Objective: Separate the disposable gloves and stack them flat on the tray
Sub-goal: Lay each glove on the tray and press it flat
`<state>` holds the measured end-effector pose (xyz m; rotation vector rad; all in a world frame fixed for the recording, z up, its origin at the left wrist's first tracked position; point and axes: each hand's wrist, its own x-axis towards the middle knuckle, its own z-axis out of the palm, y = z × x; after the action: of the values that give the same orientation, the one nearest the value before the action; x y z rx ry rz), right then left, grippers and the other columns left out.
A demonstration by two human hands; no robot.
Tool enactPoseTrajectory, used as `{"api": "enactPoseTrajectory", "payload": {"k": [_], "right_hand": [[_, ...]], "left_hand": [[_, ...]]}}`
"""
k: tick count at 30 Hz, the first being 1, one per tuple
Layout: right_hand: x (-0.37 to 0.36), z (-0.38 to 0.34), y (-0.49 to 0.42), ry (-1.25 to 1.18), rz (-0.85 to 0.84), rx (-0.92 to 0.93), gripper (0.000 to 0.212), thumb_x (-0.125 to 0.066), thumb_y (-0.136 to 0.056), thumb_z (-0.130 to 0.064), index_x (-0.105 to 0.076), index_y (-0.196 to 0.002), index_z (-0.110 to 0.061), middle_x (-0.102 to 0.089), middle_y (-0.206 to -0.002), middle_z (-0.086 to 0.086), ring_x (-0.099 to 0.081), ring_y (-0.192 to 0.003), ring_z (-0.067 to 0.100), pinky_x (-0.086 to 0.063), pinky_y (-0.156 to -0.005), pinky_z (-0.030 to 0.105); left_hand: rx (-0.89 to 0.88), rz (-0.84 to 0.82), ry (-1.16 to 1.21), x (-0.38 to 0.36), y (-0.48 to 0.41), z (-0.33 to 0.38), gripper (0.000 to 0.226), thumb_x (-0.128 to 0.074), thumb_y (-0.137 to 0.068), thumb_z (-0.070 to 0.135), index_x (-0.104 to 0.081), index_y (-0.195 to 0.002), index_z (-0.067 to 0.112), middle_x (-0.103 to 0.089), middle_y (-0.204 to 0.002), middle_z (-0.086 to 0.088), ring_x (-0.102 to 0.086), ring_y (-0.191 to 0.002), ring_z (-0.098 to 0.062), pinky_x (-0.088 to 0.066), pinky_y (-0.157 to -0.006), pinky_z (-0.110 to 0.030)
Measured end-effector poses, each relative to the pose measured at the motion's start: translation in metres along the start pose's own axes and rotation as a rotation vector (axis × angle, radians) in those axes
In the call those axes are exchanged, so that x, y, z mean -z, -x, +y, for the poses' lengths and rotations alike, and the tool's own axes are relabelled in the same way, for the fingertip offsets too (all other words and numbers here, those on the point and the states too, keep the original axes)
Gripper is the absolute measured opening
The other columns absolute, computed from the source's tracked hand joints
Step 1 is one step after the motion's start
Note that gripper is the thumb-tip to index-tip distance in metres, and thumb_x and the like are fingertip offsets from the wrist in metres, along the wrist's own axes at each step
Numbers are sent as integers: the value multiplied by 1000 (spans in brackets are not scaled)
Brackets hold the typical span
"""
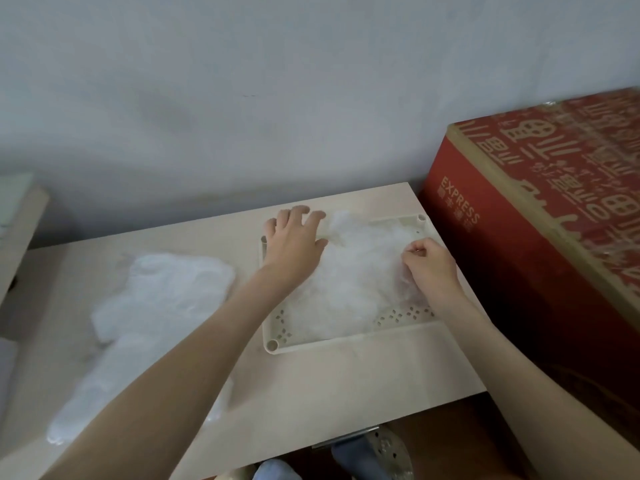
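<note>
A cream perforated tray (pixel 346 342) sits on the table at the right. A stack of clear disposable gloves (pixel 356 275) lies flat in it. My left hand (pixel 294 242) presses on the stack's far left part with its fingers spread. My right hand (pixel 431 265) has curled fingers and pinches the glove film at the stack's right side. A loose pile of clear gloves (pixel 156 303) lies on the table to the left of the tray and stretches toward the front left edge.
A large red box (pixel 540 237) printed EXPRESS stands right beside the table's right edge, close to the tray. A grey wall runs behind the beige table (pixel 329 386). Feet in slippers (pixel 374 452) show below the front edge.
</note>
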<state>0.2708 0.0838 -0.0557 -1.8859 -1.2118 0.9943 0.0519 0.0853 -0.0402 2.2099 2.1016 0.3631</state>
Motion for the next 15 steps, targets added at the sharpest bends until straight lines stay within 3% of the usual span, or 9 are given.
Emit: {"api": "enactPoseTrajectory", "payload": {"k": [2, 4, 7, 10, 15], "right_hand": [[1, 2, 2, -4, 29, 0, 14, -51, -87, -8, -63, -94, -10, -60, -75, -4, -56, -61, 11, -49, -59, 21], [1, 1, 5, -2, 75, 10, 15, -49, -89, -7, -61, -97, -10, -56, -77, -7, -52, -61, 6, -40, -48, 11], [3, -2, 10, -19, 125, 26, 16, -47, -92, -8, -59, -102, -8, -53, -76, -8, -50, -61, 5, -39, -47, 13], [5, -3, 15, -46, 138, 5, 14, -43, -93, -4, -55, -100, -7, -50, -75, -7, -49, -56, 4, -34, -35, 7], [5, 2, 16, 25, 134, -16, 17, -42, -89, -1, -55, -97, -8, -62, -81, 7, -56, -50, 10, -38, -36, 16]], "left_hand": [[-16, 146, 26, -8, 12, 9, 43, -55, -90, 32, -53, -129, 14, -47, -138, -11, -44, -122, -35, -30, -100, -46], [-97, 177, 58, -14, 26, 17, 47, -45, -89, 41, -55, -124, 11, -50, -136, -13, -49, -118, -35, -35, -97, -47], [-187, -18, 81, -19, 43, 27, 67, -22, -90, 60, -45, -135, 16, -34, -151, -8, -33, -136, -26, -17, -112, -42], [-185, -210, 23, -29, 47, 26, 72, -19, -93, 66, -22, -150, 23, -7, -161, -5, -1, -148, -19, 6, -119, -42], [-147, -357, -103, -41, 41, 14, 75, -17, -92, 68, 0, -153, 28, 11, -161, -7, 16, -147, -20, 16, -115, -50]]}}
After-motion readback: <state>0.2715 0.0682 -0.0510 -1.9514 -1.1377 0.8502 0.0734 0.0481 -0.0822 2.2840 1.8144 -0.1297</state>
